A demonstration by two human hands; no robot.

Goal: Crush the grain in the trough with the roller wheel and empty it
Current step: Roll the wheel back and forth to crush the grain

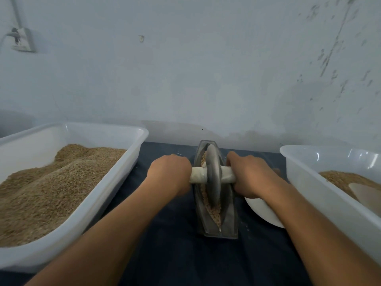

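A grey metal trough (pixel 228 219) lies lengthwise on the dark cloth in front of me, with brown grain (pixel 215 213) along its groove. A metal roller wheel (pixel 213 174) stands upright in the groove, toward the far half. A white-wrapped axle handle (pixel 198 175) runs through the wheel. My left hand (pixel 170 174) grips the left end of the handle. My right hand (pixel 250 175) grips the right end. Both fists sit just outside the trough's walls.
A large white plastic tub (pixel 115 182) heaped with grain stands on the left. Another white tub (pixel 305 182) with some grain and a scoop is on the right. A white bowl (pixel 266 213) sits under my right wrist. A pale wall rises right behind the trough.
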